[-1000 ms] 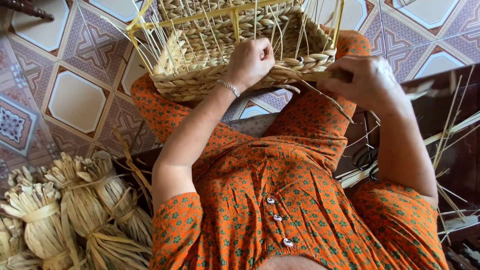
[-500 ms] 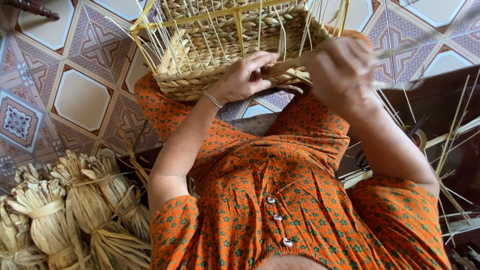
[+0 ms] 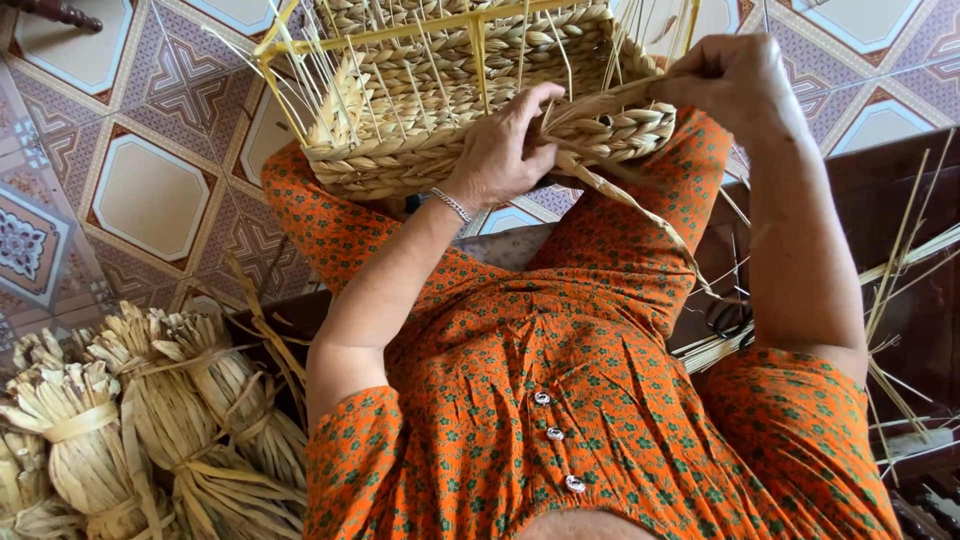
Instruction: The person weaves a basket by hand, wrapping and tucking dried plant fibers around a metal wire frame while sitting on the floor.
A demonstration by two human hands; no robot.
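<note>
Patterned floor tiles [image 3: 150,190] in daylight, with a dark wooden bench [image 3: 920,300] at right.

One woven basket [image 3: 470,110], two hands (the left hand [image 3: 505,150], the right hand [image 3: 735,80]), and about five tied straw bundles [image 3: 150,420], near left.
</note>
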